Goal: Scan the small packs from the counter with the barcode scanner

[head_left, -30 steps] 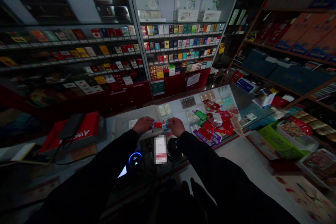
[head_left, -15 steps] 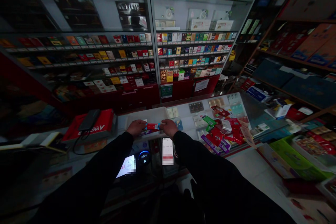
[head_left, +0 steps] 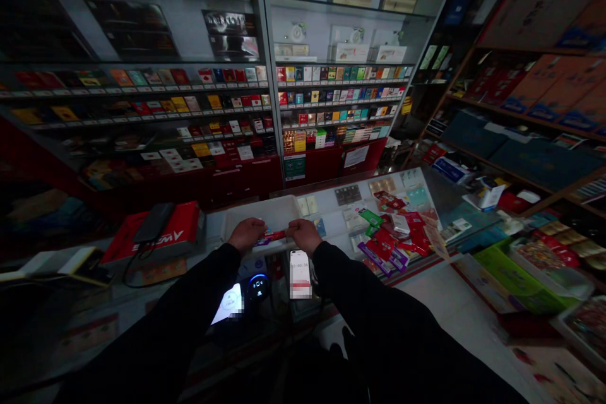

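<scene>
My left hand (head_left: 248,235) and my right hand (head_left: 303,235) are close together over the near edge of a white tray (head_left: 231,218). Stretched between them is a small red packet (head_left: 277,235), pinched at its two ends by my closed fingers. A purple wrapper (head_left: 263,242) shows just below it, partly hidden by my left hand. Just under my right hand a lit phone (head_left: 300,273) stands with a timer on its screen. Nearer to me are a round device with a blue glowing ring (head_left: 258,286) and a bright screen (head_left: 230,303) beside my left forearm.
Red, green and purple packets (head_left: 391,240) lie piled on the glass counter to the right. A red box (head_left: 184,227) with a black device (head_left: 154,222) sits at left. Cigarette shelves (head_left: 269,85) rise behind the counter. A green carton (head_left: 504,271) stands at far right.
The red packet has tilted between my hands and shows less of its face. My view has shifted slightly, with the shelves sitting lower and further left.
</scene>
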`<state>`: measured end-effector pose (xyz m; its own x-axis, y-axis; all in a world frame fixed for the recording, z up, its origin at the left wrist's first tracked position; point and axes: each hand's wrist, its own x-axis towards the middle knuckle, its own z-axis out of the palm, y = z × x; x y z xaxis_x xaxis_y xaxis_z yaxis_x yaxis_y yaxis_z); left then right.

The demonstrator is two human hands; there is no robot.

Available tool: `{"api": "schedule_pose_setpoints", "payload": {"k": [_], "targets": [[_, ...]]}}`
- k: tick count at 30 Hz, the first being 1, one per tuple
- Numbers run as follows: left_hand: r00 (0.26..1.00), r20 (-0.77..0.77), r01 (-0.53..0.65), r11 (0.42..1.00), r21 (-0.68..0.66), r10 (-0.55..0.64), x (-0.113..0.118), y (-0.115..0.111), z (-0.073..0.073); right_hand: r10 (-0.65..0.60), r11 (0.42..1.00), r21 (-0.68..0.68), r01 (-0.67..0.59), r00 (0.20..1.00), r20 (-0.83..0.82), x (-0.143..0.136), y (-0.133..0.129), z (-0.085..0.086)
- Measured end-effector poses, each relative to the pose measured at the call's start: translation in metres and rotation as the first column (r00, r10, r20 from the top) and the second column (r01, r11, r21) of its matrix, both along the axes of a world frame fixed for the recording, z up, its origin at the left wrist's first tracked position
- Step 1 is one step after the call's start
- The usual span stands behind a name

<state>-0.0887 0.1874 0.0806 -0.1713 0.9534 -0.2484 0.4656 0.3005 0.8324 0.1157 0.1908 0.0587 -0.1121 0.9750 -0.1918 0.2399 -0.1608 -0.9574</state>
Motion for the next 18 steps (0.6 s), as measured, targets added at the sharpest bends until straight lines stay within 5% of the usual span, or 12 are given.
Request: {"api": "schedule_pose_setpoints", "payload": {"k": [5,18], "targets": [[0.989,0.076,0.126,0.992,0.012,-0.126,0.044,-0.002,0.013,-0.083,0.996,0.006,0.084,0.993,-0.082,0.033,-0.010,0.006],[0.963,0.173,0.208,0.978,0.019,-0.208,0.128,-0.001,-0.007,-0.222,0.972,-0.103,0.211,0.968,-0.118,0.165,-0.032,-0.009]]}}
